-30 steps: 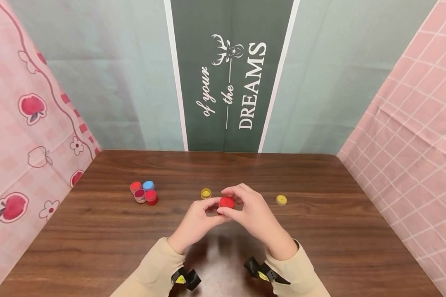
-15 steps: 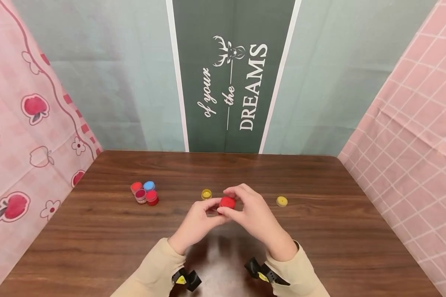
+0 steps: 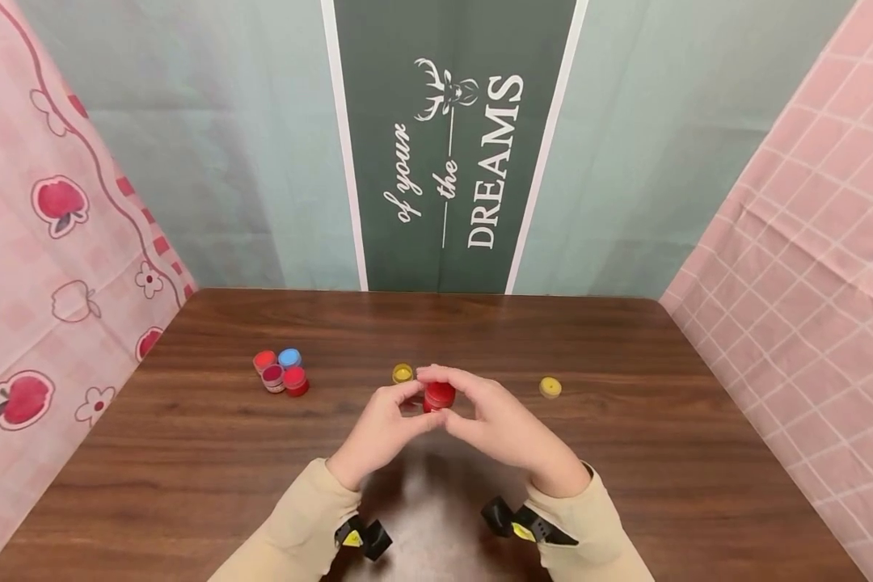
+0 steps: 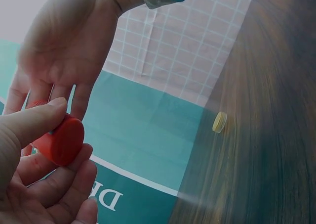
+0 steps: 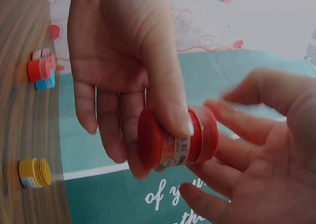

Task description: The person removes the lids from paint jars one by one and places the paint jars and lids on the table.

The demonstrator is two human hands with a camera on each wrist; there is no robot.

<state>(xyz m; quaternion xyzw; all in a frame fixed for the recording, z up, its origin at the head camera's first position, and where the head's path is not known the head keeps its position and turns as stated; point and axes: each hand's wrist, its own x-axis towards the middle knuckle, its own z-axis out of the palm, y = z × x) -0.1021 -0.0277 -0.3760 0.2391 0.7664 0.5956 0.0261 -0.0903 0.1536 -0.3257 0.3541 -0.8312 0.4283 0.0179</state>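
Note:
A small red paint jar (image 3: 439,396) with a printed label is held up over the table, tilted, between both hands. My left hand (image 3: 378,424) grips its body, the thumb lying across the label in the right wrist view. Around the lid end hovers my right hand (image 3: 496,416), its thumb apart from the jar and blurred in the right wrist view (image 5: 271,140). Its fingers are loosely extended, with a fingertip close to the lid (image 5: 210,133); contact is hard to tell. Beyond the hands stands a yellow jar (image 5: 33,173) without its lid, its threaded neck showing.
A yellow lid (image 3: 550,387) lies on the wooden table (image 3: 662,453) to the right. Grouped at the left are a blue-lidded jar (image 3: 289,358), a dark red jar (image 3: 272,377) and two other red jars (image 3: 295,381). Fabric hangs behind and at both sides.
The right thumb and fingers have come off the red jar's lid and spread around it. The jar has shifted slightly left and shows more of its side.

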